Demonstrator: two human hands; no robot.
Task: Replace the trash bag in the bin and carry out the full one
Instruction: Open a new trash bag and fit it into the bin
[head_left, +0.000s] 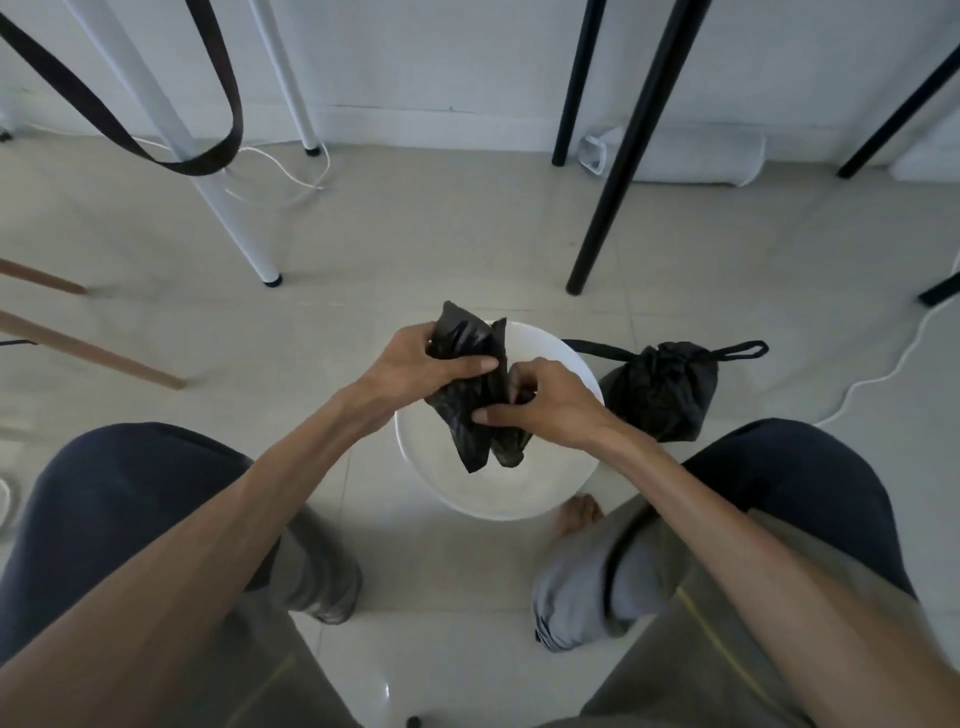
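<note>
Above the white bin (519, 493), left hand (410, 364) and right hand (545, 405) with fingers (519, 379) gripping a folded black bag (467, 410), tied full bag (660, 389) just beside the bin on the floor (415, 249)

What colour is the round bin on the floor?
White. The bin shows best in the head view, under both hands.

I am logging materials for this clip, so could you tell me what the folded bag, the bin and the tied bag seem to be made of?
Folded bag, gripped by both hands: thin black plastic film, judging by its creases and faint sheen.
Bin: probably smooth white plastic, with an even, slightly glossy wall.
Tied bag: likely the same black film, gathered at a drawstring loop.
</note>
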